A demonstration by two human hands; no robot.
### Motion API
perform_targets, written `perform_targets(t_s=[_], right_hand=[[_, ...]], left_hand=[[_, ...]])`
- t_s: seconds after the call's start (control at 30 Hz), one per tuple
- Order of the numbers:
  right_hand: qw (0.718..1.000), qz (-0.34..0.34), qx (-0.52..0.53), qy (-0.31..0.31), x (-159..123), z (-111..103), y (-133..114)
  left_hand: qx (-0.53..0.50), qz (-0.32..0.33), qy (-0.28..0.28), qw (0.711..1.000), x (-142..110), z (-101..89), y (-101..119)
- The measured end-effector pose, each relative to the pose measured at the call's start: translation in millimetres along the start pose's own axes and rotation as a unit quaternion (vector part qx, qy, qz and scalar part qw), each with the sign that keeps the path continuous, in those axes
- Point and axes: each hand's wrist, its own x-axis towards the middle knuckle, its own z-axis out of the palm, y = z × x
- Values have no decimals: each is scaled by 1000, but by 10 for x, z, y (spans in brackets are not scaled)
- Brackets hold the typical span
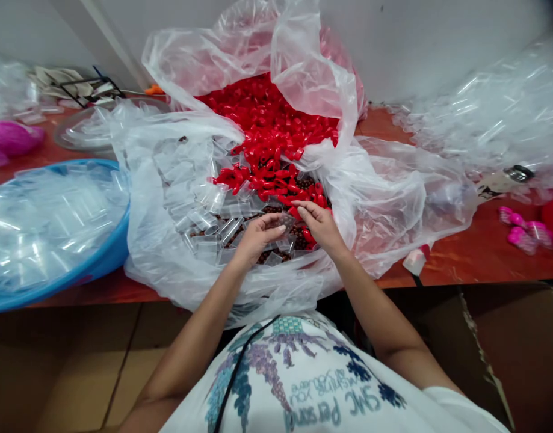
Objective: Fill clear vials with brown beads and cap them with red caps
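My left hand [258,239] pinches a small clear plastic tube [286,221] between thumb and fingers over the open bag. Close beside it, my right hand [320,227] has its fingertips together at the edge of the red plastic caps [269,171]; what they hold, if anything, I cannot make out. Under both hands lie dark brown beads [299,239] mixed with clear tubes. More clear tubes [204,219] are heaped to the left of my hands. All of this rests on a spread translucent plastic bag [145,240].
A blue basin [123,231] full of clear tubes stands at the left. Behind, a large plastic bag [298,72] spills red caps. Clear plastic pieces [493,114] are piled at the right, near a bottle [502,180] and pink pieces [524,228]. The table [457,258] is red.
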Motion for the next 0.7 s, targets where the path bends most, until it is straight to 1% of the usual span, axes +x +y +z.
perform_targets(t_s=[0.1,0.17,0.33,0.4,0.53,0.6,0.7], right_hand=[[993,-44,-109,-1,-19,8,26],[987,-56,-147,-2,-24,12,43],[992,-28,-119,-21,-4,4,114],[990,-36,-132,-28,7,-12,122],[979,-76,-186,-42,18,-34,74],[972,-95,-208,-55,21,-26,42],[964,-111,-232,-65,21,7,20]], left_hand=[[4,-9,15,1000,-14,8,-39],[-3,-16,18,1000,-20,13,-60],[-5,-25,10,1000,-26,6,-89],[-5,-22,5,1000,-28,-1,-91],[-7,-21,-2,1000,-27,-11,-94],[1,-9,12,1000,-24,-12,-103],[-6,9,49,999,-27,-19,-121]])
